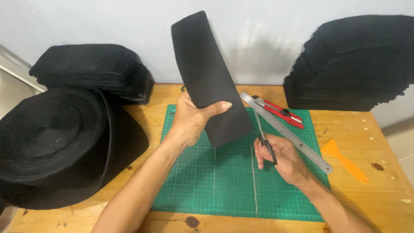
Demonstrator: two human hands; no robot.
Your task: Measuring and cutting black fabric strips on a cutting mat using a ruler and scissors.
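My left hand (192, 118) grips the felt strip (209, 77) upright; my right hand (280, 159), just beside it, clutches scissors (264, 133) over the mat (215, 181).

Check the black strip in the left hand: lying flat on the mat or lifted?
Lifted. The left hand pinches the black felt strip at mid-length, holding it upright and slightly curved above the green cutting mat.

A small craft workshop: green gridded cutting mat (215, 181) on a worn wooden bench (379, 181), long steel ruler (286, 131), stacked black felt pieces (353, 64) (a big roll (56, 142) too).
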